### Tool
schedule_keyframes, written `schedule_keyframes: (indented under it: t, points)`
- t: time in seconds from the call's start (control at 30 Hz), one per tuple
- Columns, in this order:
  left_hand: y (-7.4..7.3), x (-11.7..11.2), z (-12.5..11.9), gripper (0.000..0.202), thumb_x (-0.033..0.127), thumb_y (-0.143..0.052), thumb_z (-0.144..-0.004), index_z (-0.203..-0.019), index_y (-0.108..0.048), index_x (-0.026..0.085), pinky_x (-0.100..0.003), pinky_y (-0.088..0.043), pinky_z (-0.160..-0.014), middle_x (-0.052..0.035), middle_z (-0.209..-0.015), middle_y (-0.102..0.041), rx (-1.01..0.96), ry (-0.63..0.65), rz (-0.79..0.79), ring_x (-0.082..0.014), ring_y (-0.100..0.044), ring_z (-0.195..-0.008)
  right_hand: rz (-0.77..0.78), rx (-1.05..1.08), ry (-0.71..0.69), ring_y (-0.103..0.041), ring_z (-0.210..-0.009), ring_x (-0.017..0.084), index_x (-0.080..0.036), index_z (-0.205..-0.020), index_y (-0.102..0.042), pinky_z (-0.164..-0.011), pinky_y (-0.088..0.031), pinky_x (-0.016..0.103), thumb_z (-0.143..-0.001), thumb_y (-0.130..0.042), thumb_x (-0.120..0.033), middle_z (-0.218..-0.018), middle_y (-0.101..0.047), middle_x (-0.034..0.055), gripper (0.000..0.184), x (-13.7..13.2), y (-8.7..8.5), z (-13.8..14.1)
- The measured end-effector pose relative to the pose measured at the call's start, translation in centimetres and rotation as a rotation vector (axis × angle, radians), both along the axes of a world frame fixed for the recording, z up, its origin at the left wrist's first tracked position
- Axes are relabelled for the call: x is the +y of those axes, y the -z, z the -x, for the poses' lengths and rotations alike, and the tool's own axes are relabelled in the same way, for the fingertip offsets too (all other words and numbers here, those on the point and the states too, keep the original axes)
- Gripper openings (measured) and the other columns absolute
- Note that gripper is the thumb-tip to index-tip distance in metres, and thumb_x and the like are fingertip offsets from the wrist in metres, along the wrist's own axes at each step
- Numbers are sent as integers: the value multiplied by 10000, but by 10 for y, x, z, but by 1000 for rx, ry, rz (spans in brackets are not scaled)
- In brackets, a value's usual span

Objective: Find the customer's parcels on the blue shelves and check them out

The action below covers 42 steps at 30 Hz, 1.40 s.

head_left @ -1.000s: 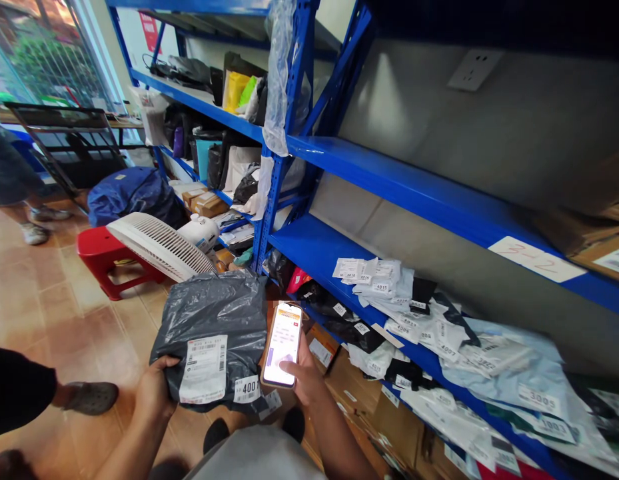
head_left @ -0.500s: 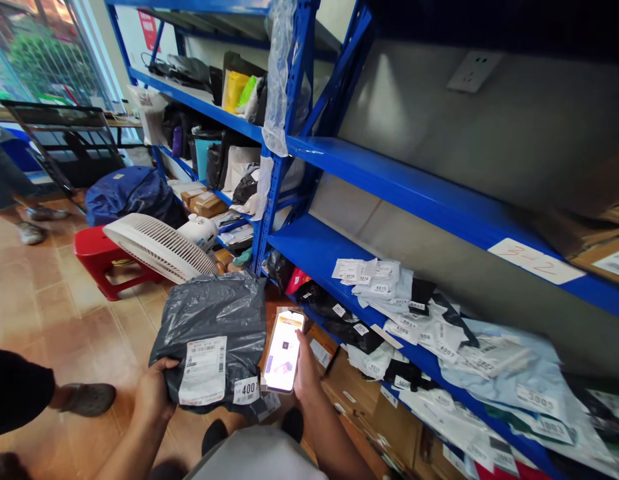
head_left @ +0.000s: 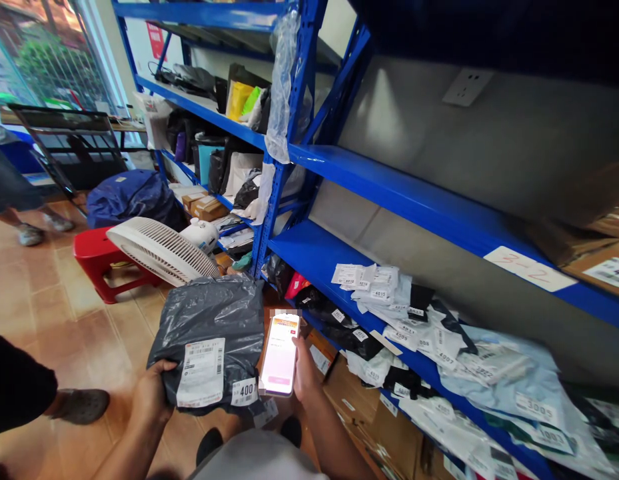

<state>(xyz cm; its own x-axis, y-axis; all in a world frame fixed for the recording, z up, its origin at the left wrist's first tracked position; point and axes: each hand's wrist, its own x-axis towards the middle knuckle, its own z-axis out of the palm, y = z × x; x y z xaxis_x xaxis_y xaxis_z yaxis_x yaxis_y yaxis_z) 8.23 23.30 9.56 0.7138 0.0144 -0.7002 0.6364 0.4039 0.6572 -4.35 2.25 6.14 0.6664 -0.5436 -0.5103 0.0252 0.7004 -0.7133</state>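
Note:
My left hand [head_left: 156,390] grips the lower left edge of a dark grey plastic mailer parcel [head_left: 209,303], thumb on top and the other fingers hidden underneath. A white shipping label [head_left: 201,372] and a smaller sticker reading 4001 [head_left: 244,392] are stuck on its near side. Just right of the parcel, my right hand [head_left: 305,373] holds a smartphone [head_left: 280,353] upright, its thumb at the right edge of the lit screen. The screen is mostly white and pink, with an orange strip at the top.
Blue shelving [head_left: 414,193] runs along the right, its lower shelf bearing several numbered bagged parcels [head_left: 384,287]. Cardboard boxes [head_left: 356,393] stand below. A white fan [head_left: 159,247], a red stool [head_left: 96,267] and a blue sack [head_left: 132,197] are ahead left. Other people's legs show at left.
The phone screen has switched from a page with a small picture to a plainer white and pink page. My right thumb has shifted slightly down and left. Both hands keep their holds.

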Motion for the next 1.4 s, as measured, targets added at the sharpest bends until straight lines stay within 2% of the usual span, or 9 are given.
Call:
schedule_keyframes:
  t: [0.17, 0.23, 0.4, 0.6, 0.73, 0.83, 1.1, 1.23, 1.4]
  points:
    - [-8, -2, 1, 278, 52, -471, -479, -734, -533, 143, -315, -554, -536, -5, -543, -571, 45, 1, -19, -198, -624, -536, 110, 13, -14, -649, -806, 207, -207, -991, -553, -757, -507, 329, -564, -643, -327, -900, -711, 15, 453, 2, -7, 2]
    - [-9, -2, 0, 273, 51, -471, -481, -731, -530, 145, -315, -553, -536, -3, -528, -561, 48, -3, -20, -199, -623, -533, 105, 4, -20, -645, -804, 205, -206, -1006, -554, -746, -503, 321, -551, -638, -307, -909, -710, 15, 473, 2, -10, 2]
    - [-10, -4, -1, 270, 56, -470, -481, -728, -528, 148, -327, -561, -545, -3, -519, -560, 64, 0, -28, -207, -628, -542, 41, -56, -17, -635, -739, 200, -209, -931, -563, -722, -496, 330, -592, -620, -316, -831, -697, 13, 359, 3, -12, 1]
    - [-16, -6, -1, 249, 35, -456, -507, -721, -518, 146, -317, -561, -544, 0, -459, -524, 88, -4, -6, -197, -620, -500, 63, -62, -26, -631, -730, 205, -205, -903, -560, -702, -499, 342, -591, -589, -257, -824, -696, 17, 317, 1, -16, 3]
    - [-16, -8, -2, 248, 38, -458, -505, -720, -516, 148, -319, -560, -537, 3, -462, -524, 93, -3, -11, -198, -618, -498, 109, -131, -103, -638, -870, 222, -213, -978, -564, -762, -505, 342, -514, -569, -123, -956, -703, 20, 472, 1, -23, 6]
    - [-12, -7, -3, 265, 50, -465, -492, -732, -520, 148, -328, -563, -545, 2, -495, -545, 84, -2, -19, -203, -625, -523, 142, -131, -113, -638, -892, 227, -218, -1055, -558, -762, -509, 343, -504, -562, -87, -993, -701, 26, 566, 1, -26, 8]
    - [-7, -6, -4, 257, 61, -473, -492, -729, -532, 143, -342, -572, -566, 3, -508, -552, 68, 2, -27, -206, -634, -547, 129, -104, -107, -649, -916, 217, -206, -1032, -561, -821, -513, 349, -558, -592, -138, -1001, -703, 35, 480, -2, -23, 6]
    - [-11, -8, -3, 248, 48, -469, -489, -713, -527, 137, -334, -568, -546, 4, -474, -532, 80, -1, -35, -204, -625, -516, 87, -79, -54, -660, -870, 206, -203, -996, -594, -811, -513, 348, -618, -712, -276, -962, -710, 36, 403, -4, -15, 3]
    - [-13, -9, -3, 248, 25, -454, -493, -709, -508, 134, -318, -564, -537, 5, -471, -538, 79, -18, -16, -187, -612, -485, 62, -42, -22, -665, -833, 200, -194, -986, -603, -784, -518, 336, -582, -787, -399, -920, -715, 38, 488, -4, -10, -1]
